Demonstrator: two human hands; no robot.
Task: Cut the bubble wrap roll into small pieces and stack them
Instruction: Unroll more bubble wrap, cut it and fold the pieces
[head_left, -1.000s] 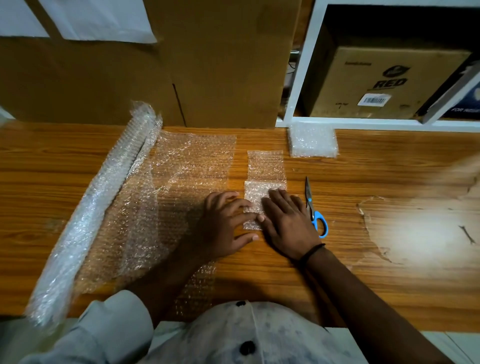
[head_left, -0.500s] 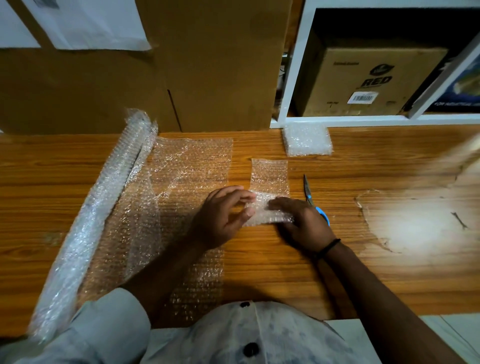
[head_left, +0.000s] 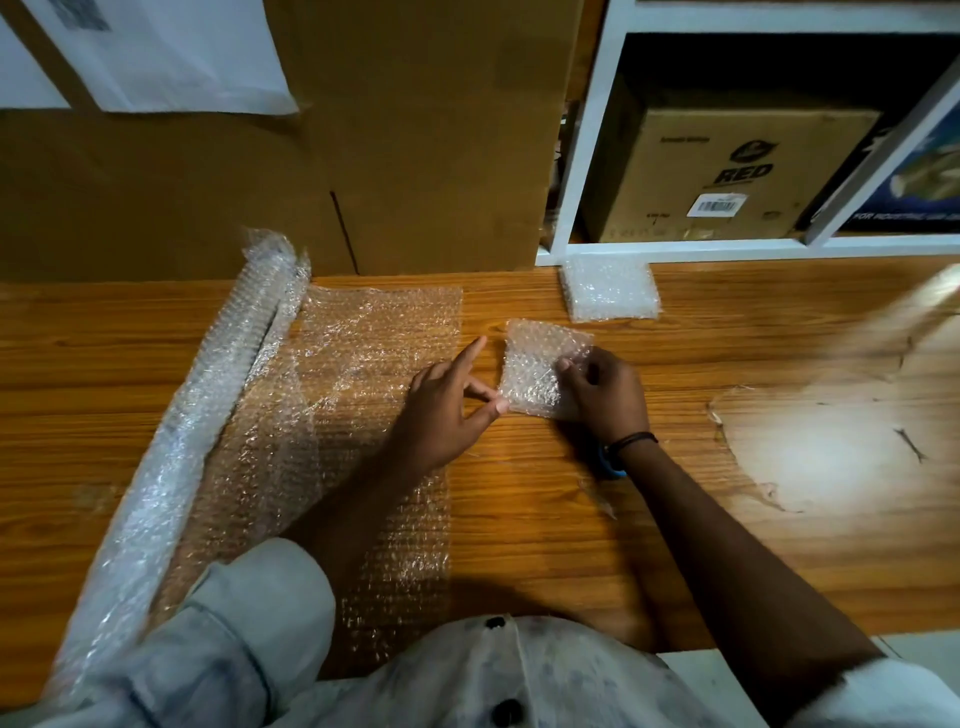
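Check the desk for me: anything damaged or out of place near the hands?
Yes. Right of the right hand, the table top layer looks peeled: a pale patch with ragged edges. The scissors lie mostly hidden under that wrist.

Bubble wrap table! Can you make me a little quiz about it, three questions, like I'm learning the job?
1. True or false: the right hand holds the scissors.
2. Where is the stack of cut pieces? A) on the floor B) on the table beside the white shelf C) in a bucket
3. Fill in: the bubble wrap roll lies on the person's ____ side.
Key: 1 false: it pinches a small piece; the scissors lie on the table under that wrist. 2 B. 3 left.
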